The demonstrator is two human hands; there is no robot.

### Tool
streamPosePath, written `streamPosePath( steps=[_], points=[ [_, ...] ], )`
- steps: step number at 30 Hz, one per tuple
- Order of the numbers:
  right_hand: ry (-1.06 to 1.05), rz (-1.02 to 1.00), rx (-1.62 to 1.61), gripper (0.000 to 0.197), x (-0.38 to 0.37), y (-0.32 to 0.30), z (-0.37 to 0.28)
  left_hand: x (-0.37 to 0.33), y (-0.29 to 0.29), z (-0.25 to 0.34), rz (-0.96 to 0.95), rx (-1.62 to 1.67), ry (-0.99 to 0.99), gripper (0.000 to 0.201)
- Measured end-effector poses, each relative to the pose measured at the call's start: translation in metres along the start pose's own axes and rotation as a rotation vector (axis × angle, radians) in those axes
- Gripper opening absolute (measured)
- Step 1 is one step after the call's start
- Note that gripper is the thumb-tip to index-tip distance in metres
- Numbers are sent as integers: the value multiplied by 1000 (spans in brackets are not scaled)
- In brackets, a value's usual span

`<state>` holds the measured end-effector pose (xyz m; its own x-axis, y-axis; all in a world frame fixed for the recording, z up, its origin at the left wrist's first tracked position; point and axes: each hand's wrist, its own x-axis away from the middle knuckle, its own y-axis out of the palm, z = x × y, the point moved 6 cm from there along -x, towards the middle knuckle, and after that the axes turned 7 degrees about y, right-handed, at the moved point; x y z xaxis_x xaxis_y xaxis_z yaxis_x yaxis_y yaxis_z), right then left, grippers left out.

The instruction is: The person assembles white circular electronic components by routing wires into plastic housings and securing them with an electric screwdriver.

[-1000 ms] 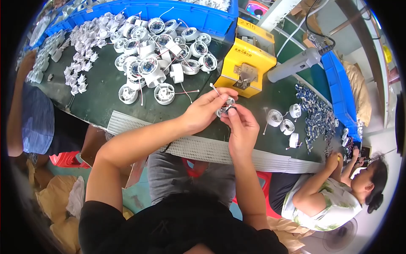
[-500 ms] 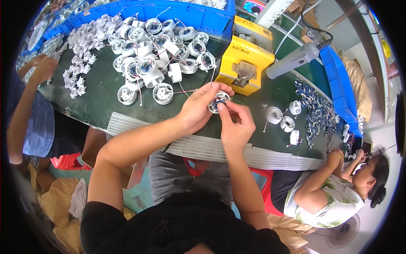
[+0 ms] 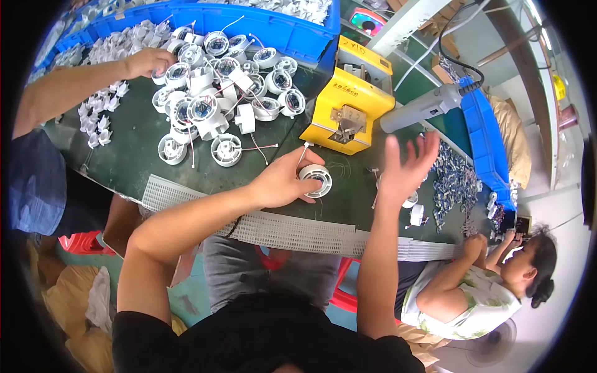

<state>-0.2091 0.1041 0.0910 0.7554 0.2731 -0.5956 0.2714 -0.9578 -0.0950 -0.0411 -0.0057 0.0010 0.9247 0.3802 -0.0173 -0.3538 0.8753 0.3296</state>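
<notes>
My left hand (image 3: 281,181) is closed on a white round plastic housing (image 3: 325,179), held low over the green table near its front edge. The thumb lies over the housing's open ring, and a thin wire with a white plug stands up beside the fingers. My right hand (image 3: 407,166) is raised to the right with its fingers spread and nothing in it. Below it are a few more white housings (image 3: 416,215), partly hidden by the hand and wrist. Nearest to the left hand on the table is a housing with a trailing wire (image 3: 226,150).
Many wired white housings (image 3: 202,107) are heaped at the left, where another person's hand (image 3: 151,62) reaches in. A yellow machine (image 3: 348,99) and a grey cylindrical tool (image 3: 420,109) stand ahead. Small circuit boards (image 3: 454,186) lie right, near a seated person. Perforated strip (image 3: 280,235) lines the front edge.
My right hand has let go of the housing, moved right and opened. My left hand has lowered the housing and turned it. The left neighbour's hand has reached onto the heap.
</notes>
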Motion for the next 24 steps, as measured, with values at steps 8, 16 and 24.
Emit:
streamPosePath(
  steps=[8, 16, 24],
  points=[
    [-86, -114, -404, 53, -38, 38, -28, -4, -5, -12, -8, -29, -144, 45],
    [52, -113, -414, 54, -27, 86, -35, -3, -7, -11, 92, 28, -177, 41],
    [161, -181, -510, 46, 6, 78, -34, -4, -10, -10, 128, 43, -204, 31]
  ],
)
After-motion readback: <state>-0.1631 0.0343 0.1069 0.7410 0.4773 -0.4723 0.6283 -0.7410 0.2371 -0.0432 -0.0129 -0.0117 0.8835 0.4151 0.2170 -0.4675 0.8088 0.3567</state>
